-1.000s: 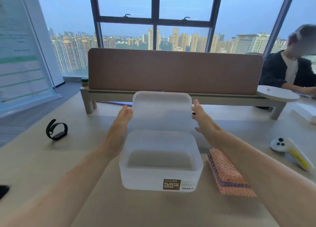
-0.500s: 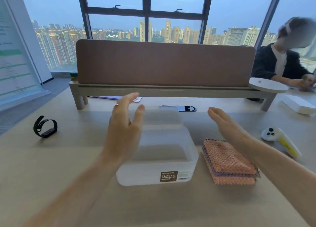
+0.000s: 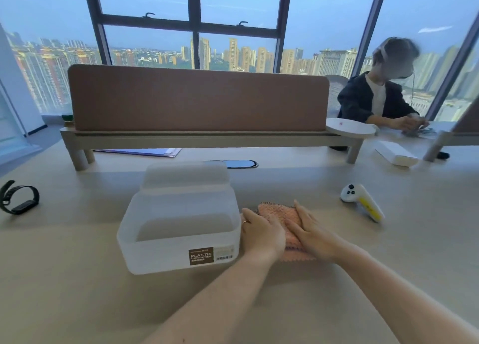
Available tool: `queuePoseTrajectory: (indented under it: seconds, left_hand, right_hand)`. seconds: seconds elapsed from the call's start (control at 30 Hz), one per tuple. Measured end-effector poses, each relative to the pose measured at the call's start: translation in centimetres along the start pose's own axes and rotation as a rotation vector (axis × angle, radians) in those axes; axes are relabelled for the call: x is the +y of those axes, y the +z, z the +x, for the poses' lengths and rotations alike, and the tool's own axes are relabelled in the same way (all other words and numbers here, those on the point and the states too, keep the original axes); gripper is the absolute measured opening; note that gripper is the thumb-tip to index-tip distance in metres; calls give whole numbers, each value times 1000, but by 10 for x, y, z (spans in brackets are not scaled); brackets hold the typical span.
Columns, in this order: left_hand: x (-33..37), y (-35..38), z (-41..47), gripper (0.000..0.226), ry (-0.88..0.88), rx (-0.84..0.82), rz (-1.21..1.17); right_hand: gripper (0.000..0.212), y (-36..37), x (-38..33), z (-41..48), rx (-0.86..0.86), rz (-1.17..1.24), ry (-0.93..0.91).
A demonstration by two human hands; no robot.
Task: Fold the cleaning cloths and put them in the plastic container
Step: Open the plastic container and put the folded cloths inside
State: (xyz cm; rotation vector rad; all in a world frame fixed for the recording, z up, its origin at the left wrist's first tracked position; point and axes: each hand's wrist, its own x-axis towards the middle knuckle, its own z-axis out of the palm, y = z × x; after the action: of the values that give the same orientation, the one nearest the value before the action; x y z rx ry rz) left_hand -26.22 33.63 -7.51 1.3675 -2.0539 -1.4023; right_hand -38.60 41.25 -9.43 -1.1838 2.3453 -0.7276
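Fingers (image 3: 302, 215) of both hands are lying flat and spread on the folded cloths (image 3: 281, 214) — pressing them onto the surface (image 3: 77, 279), just right of the open plastic container (image 3: 178, 240).

We are looking at a pale wooden table (image 3: 77, 279) carrying a frosted plastic container (image 3: 178, 229), our landmark. Its lid (image 3: 185, 174) is lying just behind it. Folded pink cloths (image 3: 282, 219) are sitting just right of it. Far to its left a black wristband (image 3: 18, 197) is resting; well to its right, a white controller (image 3: 361, 201). Behind it a divider stand (image 3: 197, 136) is standing, with papers (image 3: 145, 152) lying underneath.
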Motion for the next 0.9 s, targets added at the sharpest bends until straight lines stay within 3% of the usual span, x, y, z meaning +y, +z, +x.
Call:
queuePoseTrajectory:
  seconds: [0.1,0.2,0.4,0.53,0.6,0.7,0.8,0.83,0.9]
  left_hand:
    - [12,-5,8,66,-130,-53,-172]
    - [23,-11,9,17,-235,-154,-430]
    - [28,-9,16,20,-254,-271,-430]
    - [33,-2,20,59,-194,-304,-393]
    - [35,-2,16,65,-126,-253,-337]
    - [39,-18,14,75,14,-209,-261]
    - [53,-64,10,38,141,-274,-489]
    - [60,-86,6,24,165,-328,-564]
    - [65,-136,-1,20,196,-371,-631]
  right_hand:
    - [68,0,6,0,3,64,-27]
    - [64,1,11,-1,7,111,-39]
    - [61,3,19,-3,22,193,-62]
    - [61,4,22,-2,25,228,-62]
    - [61,4,21,-6,41,293,-71]
    - [72,-9,10,-14,78,583,-3]
    - [90,-40,-26,-20,-18,925,-12]
    - [82,-50,-44,-22,-80,1018,-54]
    - [62,-62,-86,-19,-179,1074,-138]
